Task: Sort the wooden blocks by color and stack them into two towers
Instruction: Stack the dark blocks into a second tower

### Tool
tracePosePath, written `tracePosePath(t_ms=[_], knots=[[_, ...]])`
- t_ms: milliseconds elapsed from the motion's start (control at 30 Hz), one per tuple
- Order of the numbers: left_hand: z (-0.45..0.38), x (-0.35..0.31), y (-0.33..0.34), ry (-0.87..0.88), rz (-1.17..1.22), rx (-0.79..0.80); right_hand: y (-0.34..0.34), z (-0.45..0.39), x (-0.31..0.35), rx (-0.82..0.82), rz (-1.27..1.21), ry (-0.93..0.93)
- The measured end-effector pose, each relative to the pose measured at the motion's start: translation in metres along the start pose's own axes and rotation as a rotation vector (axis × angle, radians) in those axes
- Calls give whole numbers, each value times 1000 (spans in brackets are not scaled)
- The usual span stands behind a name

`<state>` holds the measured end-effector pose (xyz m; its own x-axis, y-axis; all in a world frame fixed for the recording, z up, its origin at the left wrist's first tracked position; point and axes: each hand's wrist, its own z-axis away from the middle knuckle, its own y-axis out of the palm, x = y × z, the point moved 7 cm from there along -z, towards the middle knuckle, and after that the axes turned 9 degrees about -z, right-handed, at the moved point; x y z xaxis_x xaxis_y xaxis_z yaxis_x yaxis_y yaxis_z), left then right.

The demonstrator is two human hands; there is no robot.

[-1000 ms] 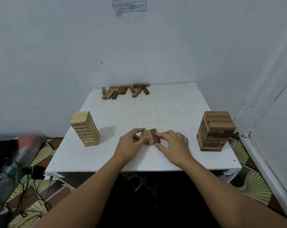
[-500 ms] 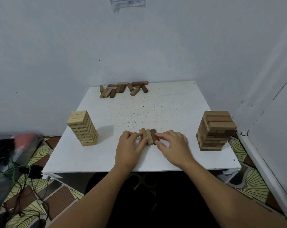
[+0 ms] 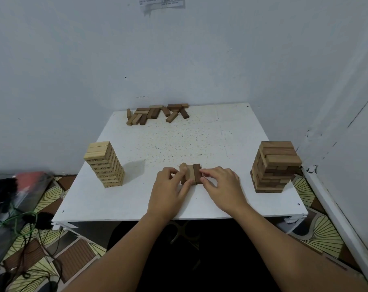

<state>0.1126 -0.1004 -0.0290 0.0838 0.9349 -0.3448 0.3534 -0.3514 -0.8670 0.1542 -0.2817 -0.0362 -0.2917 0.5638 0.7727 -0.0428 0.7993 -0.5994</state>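
Table (image 3: 221, 131): one tower (image 3: 104, 164) at left edge, other tower (image 3: 274, 167) at right edge, loose blocks (image 3: 157, 114) along far edge, three-block row (image 3: 190, 173) near front edge.

Home room corner: patterned floor tiles (image 3: 317, 234), small white table (image 3: 221, 133), cables (image 3: 20, 228).
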Motion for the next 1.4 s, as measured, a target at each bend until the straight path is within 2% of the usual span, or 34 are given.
tracePosePath(t_ms=[367,567,800,967,1233,1300,1400], knots=[[0,-5,2,61,-161,-15,-3,1,-4,-35,-8,61],[0,-11,3,97,-132,22,-3,2,-3,-30,-20,64],[-1,-6,1,-129,65,167,-4,2,-2,-44,-57,50],[-13,-9,2,-208,5,263,-3,2,0,-28,-71,44],[-27,-6,-1,-99,168,476,-11,3,-1,-68,-244,73],[-25,-5,-9,-162,319,433,-11,4,0,-63,-315,74],[-15,-8,-20,-370,636,254,-9,1,4,-30,-541,163]])
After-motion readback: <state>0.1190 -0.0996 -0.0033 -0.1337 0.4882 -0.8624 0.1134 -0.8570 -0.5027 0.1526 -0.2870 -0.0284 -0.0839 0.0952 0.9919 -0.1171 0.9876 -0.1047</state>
